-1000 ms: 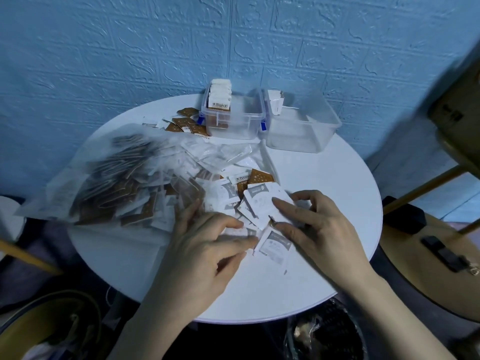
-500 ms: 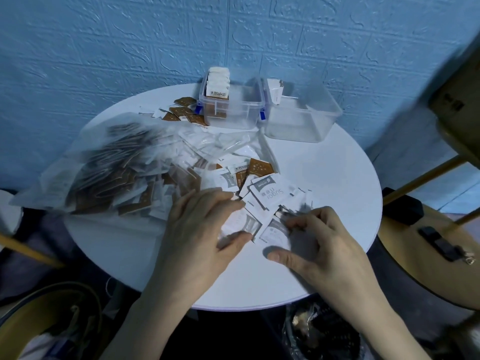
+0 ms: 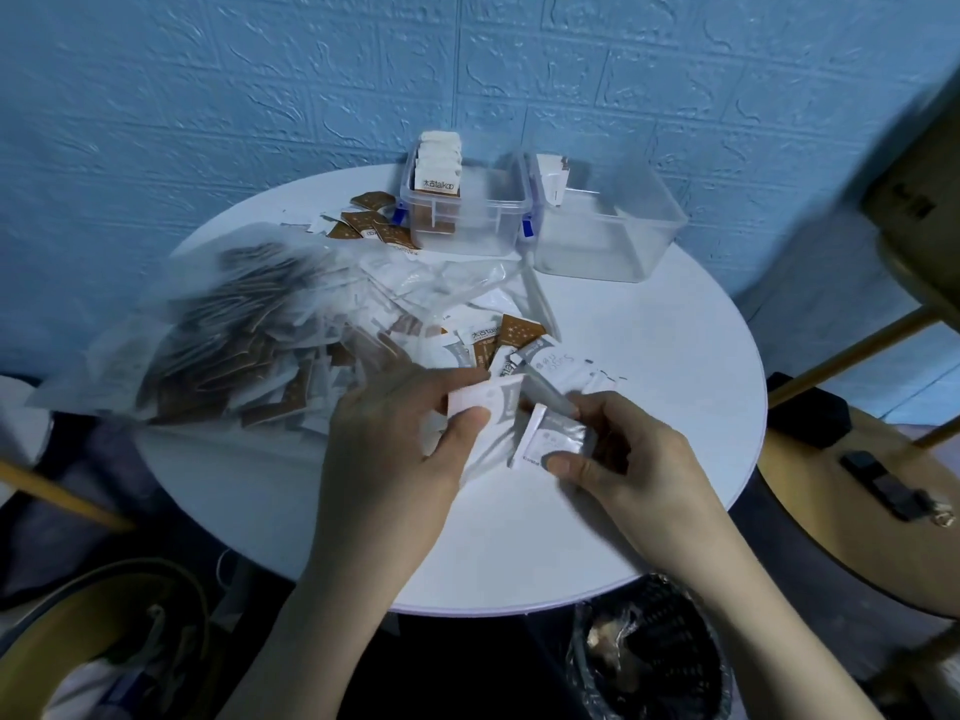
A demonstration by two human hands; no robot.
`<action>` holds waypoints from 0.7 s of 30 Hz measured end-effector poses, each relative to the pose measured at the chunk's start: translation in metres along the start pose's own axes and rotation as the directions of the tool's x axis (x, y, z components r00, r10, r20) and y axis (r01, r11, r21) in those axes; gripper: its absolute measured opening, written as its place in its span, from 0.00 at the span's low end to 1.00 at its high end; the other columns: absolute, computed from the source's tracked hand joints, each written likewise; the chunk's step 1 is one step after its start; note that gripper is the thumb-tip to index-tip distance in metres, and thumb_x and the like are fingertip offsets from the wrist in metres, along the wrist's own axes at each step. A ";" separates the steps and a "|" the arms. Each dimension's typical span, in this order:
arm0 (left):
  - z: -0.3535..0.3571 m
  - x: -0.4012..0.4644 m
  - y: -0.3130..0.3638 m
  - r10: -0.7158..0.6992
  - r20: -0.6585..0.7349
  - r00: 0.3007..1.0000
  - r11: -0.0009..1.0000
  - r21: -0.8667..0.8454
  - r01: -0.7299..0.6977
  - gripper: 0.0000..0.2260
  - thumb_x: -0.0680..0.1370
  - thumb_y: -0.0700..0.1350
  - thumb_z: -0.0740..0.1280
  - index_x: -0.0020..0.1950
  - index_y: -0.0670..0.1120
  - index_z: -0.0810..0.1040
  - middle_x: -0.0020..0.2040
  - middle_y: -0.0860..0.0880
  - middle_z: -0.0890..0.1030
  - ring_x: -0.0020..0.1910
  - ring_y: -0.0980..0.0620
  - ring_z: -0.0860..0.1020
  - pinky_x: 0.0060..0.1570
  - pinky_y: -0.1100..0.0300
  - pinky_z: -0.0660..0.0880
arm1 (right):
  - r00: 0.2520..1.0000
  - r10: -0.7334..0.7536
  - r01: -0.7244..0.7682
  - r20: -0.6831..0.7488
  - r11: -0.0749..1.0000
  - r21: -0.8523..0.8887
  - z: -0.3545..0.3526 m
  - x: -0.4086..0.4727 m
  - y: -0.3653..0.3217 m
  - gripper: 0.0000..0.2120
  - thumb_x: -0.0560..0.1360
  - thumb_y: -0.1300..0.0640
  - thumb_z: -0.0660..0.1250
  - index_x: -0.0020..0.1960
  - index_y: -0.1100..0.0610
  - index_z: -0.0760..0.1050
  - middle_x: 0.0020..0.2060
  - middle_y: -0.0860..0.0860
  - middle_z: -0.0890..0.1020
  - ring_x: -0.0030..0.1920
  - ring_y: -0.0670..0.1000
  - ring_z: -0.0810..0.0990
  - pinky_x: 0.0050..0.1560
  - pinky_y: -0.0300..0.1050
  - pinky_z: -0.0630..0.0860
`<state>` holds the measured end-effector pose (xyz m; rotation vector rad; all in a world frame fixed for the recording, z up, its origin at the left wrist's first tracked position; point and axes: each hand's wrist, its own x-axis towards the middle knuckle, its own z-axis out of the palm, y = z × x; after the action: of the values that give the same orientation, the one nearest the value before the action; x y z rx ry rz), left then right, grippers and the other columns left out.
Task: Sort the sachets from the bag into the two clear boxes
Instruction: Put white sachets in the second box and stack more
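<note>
On a round white table (image 3: 649,387) lies a clear plastic bag (image 3: 223,335) spilling brown and white sachets toward the middle. My left hand (image 3: 395,454) pinches a white sachet (image 3: 480,402) between thumb and fingers, just above the pile. My right hand (image 3: 618,454) holds a few white-and-grey sachets (image 3: 553,433) lifted off the table. At the back stand two clear boxes: the left box (image 3: 467,210) holds a row of upright brown-and-white sachets, the right box (image 3: 608,226) holds a few white ones at its left end.
Loose brown sachets (image 3: 371,220) lie beside the left box. A blue wall rises behind the table. A wooden chair (image 3: 883,324) and a guitar body (image 3: 857,501) stand at right. A dark bin (image 3: 649,662) sits under the table's front edge, another chair at lower left.
Both hands have come up off the pile with white sachets; before they lay flat, sliding sachets on the table. The camera has tilted down a little.
</note>
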<state>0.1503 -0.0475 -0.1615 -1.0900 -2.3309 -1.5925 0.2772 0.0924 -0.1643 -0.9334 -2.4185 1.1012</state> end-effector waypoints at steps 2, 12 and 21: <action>-0.001 -0.004 -0.004 -0.094 0.007 0.996 0.987 -0.130 0.094 0.06 0.71 0.47 0.74 0.40 0.58 0.82 0.38 0.63 0.82 0.38 0.63 0.79 0.40 0.69 0.74 | 1.000 0.004 -0.006 0.018 0.993 0.114 -0.005 0.002 0.002 0.09 0.71 0.59 0.74 0.44 0.48 0.77 0.34 0.43 0.81 0.36 0.43 0.76 0.43 0.42 0.72; -0.001 -0.012 -0.013 -0.199 0.154 0.968 0.897 -0.370 0.243 0.04 0.71 0.47 0.73 0.41 0.56 0.81 0.39 0.59 0.84 0.40 0.63 0.81 0.38 0.74 0.72 | 0.996 -0.016 -0.032 0.090 0.860 0.510 -0.018 -0.008 0.010 0.06 0.74 0.67 0.67 0.46 0.70 0.73 0.32 0.59 0.74 0.31 0.47 0.71 0.33 0.33 0.68; 0.005 -0.015 -0.018 0.071 0.124 0.990 0.997 -0.050 -0.065 0.10 0.77 0.54 0.58 0.47 0.54 0.78 0.43 0.62 0.78 0.50 0.60 0.75 0.50 0.60 0.69 | 0.983 -0.079 -0.001 0.166 0.898 0.439 0.000 -0.019 0.004 0.05 0.78 0.56 0.66 0.44 0.56 0.74 0.33 0.63 0.77 0.30 0.51 0.65 0.30 0.38 0.61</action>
<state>0.1512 -0.0540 -0.1847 -1.3016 -2.3168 -1.6045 0.2927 0.0820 -0.1677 -0.6540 -2.1591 1.6860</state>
